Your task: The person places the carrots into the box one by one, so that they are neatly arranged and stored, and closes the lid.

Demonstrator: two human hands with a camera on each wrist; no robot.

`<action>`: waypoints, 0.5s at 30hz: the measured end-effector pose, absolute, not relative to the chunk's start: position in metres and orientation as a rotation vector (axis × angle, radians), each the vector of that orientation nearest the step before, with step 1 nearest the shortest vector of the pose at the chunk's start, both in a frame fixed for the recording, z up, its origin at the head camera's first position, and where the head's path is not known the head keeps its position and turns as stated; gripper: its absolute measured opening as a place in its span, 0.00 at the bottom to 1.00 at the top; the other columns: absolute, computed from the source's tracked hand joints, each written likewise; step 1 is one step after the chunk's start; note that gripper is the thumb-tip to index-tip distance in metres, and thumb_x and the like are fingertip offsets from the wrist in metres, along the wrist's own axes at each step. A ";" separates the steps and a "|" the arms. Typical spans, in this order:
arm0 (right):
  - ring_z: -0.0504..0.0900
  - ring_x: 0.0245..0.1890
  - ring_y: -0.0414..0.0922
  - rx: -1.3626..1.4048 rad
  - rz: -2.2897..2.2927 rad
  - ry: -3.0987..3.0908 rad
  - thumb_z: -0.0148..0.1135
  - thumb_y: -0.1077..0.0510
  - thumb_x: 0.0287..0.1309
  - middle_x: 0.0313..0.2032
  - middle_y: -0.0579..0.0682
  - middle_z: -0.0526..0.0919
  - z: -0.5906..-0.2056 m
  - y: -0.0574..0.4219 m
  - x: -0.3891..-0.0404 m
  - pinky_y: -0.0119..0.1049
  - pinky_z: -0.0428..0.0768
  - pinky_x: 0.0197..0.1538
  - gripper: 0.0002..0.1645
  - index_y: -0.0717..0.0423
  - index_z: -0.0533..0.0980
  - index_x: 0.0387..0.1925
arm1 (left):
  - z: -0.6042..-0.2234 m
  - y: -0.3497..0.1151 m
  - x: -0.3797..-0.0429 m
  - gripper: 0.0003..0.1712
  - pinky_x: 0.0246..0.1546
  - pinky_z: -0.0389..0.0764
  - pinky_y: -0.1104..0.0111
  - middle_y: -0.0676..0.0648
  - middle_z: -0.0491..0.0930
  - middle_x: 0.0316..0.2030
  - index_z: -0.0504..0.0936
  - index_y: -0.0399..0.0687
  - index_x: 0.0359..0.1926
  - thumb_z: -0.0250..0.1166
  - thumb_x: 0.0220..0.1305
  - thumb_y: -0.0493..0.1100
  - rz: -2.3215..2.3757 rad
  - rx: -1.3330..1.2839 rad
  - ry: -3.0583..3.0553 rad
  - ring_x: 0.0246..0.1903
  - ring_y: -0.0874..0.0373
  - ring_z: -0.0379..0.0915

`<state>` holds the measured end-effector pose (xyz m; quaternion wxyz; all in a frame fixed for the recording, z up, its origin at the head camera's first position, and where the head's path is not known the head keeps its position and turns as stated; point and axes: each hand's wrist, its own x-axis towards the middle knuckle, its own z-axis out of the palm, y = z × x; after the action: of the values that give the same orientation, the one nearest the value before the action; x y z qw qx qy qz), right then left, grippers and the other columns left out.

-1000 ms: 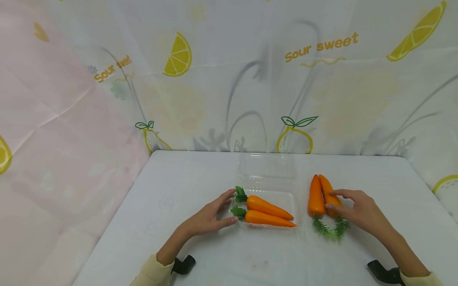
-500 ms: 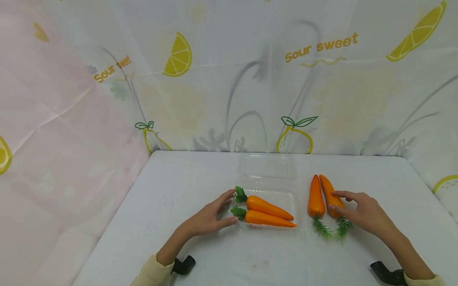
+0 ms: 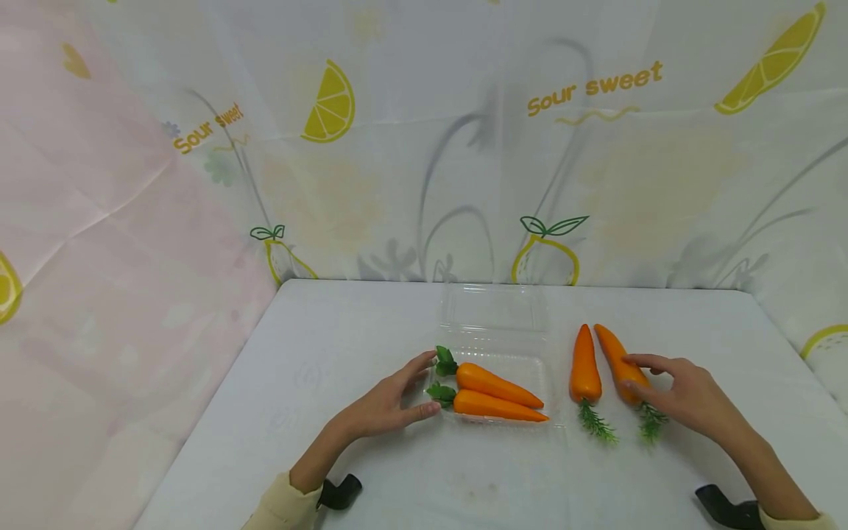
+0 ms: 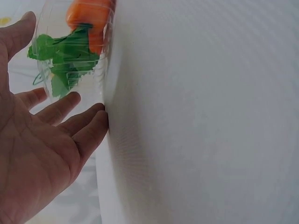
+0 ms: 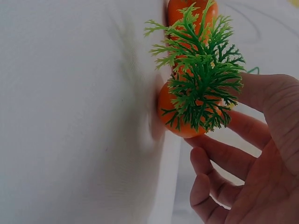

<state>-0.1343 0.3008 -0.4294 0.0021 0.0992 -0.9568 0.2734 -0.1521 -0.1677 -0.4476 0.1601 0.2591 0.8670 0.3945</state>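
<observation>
Two orange carrots, the rear one (image 3: pixel 497 383) and the front one (image 3: pixel 500 405), lie side by side in a clear plastic container (image 3: pixel 533 366), their broad green leaves at its left end. Around that end my left hand (image 3: pixel 384 405) spreads its fingers and thumb; the fingertips are right at the container's wall in the left wrist view. To the right, my right hand (image 3: pixel 692 394) pinches another carrot (image 3: pixel 615 350) between thumb and fingers. Its feathery green top (image 5: pixel 201 88) points toward me, and its tip points away. Beside it on the left lies a similar carrot (image 3: pixel 586 368), apart from it.
The container's clear lid (image 3: pixel 492 305) is folded back, flat behind the base. All this rests on a white table (image 3: pixel 358 316). A patterned curtain (image 3: pixel 411 147) hangs behind the table's far edge. Black camera mounts (image 3: pixel 341 492) sit at both wrists.
My right hand has moved slightly to the right with its carrot, widening the gap to the neighbouring carrot. The left hand and the container have stayed in place.
</observation>
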 end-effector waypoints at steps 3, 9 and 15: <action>0.77 0.47 0.62 0.322 0.859 -3.003 0.69 0.45 0.60 0.52 0.64 0.81 -0.430 0.305 -0.134 0.62 0.77 0.42 0.28 0.59 0.79 0.55 | -0.448 -0.167 -0.152 0.47 0.66 0.64 0.52 0.53 0.54 0.75 0.46 0.69 0.78 0.62 0.66 0.62 1.129 0.741 2.475 0.69 0.51 0.59; 0.78 0.47 0.63 0.331 0.852 -3.001 0.69 0.46 0.60 0.52 0.64 0.81 -0.431 0.314 -0.135 0.61 0.77 0.40 0.27 0.58 0.80 0.55 | -0.446 -0.167 -0.151 0.47 0.66 0.64 0.53 0.54 0.54 0.75 0.46 0.69 0.78 0.62 0.66 0.62 1.128 0.731 2.475 0.69 0.52 0.59; 0.77 0.48 0.65 0.295 0.866 -3.017 0.69 0.47 0.60 0.53 0.65 0.80 -0.429 0.320 -0.135 0.63 0.76 0.41 0.27 0.59 0.79 0.56 | -0.445 -0.166 -0.151 0.48 0.67 0.64 0.56 0.55 0.53 0.75 0.46 0.69 0.78 0.63 0.66 0.63 1.122 0.717 2.471 0.70 0.53 0.58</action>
<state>-0.1346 0.3203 -0.4290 -0.0054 0.0936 -0.9569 0.2748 -0.1513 -0.1661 -0.4446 0.1666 0.2520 0.8679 0.3943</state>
